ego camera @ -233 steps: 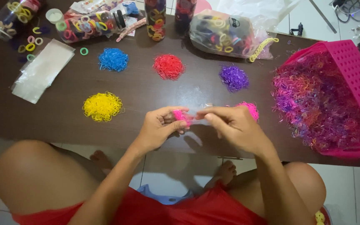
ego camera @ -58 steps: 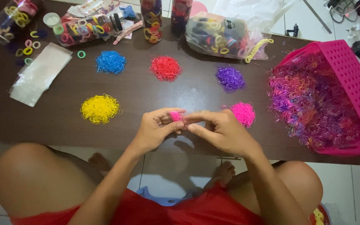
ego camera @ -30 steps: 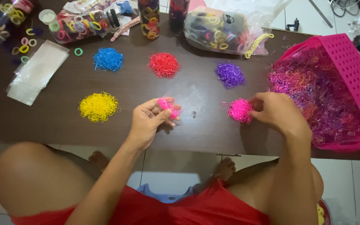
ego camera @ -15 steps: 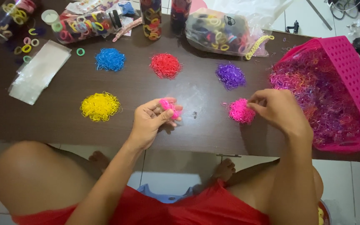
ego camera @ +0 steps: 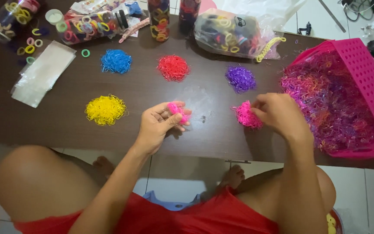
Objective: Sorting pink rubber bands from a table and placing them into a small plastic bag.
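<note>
My left hand (ego camera: 160,123) holds a small clear bag stuffed with pink rubber bands (ego camera: 177,111) over the dark table (ego camera: 57,125), thumb pressing it against the fingers. My right hand (ego camera: 278,113) rests on the pink pile of bands (ego camera: 244,115) at the centre right, its fingertips pinching some of them. Other sorted piles lie on the table: yellow (ego camera: 105,110), blue (ego camera: 116,61), red (ego camera: 173,68) and purple (ego camera: 240,79).
A pink perforated basket (ego camera: 364,73) full of mixed bands lies tilted at the right. A stack of clear small bags (ego camera: 43,73) is at the left. Jars and a bag of hair ties (ego camera: 232,37) line the far edge. My bare knees are below the table.
My right hand left the bag in my left hand, moved right to the pink pile and now pinches bands there. My left hand stayed put with the bag.
</note>
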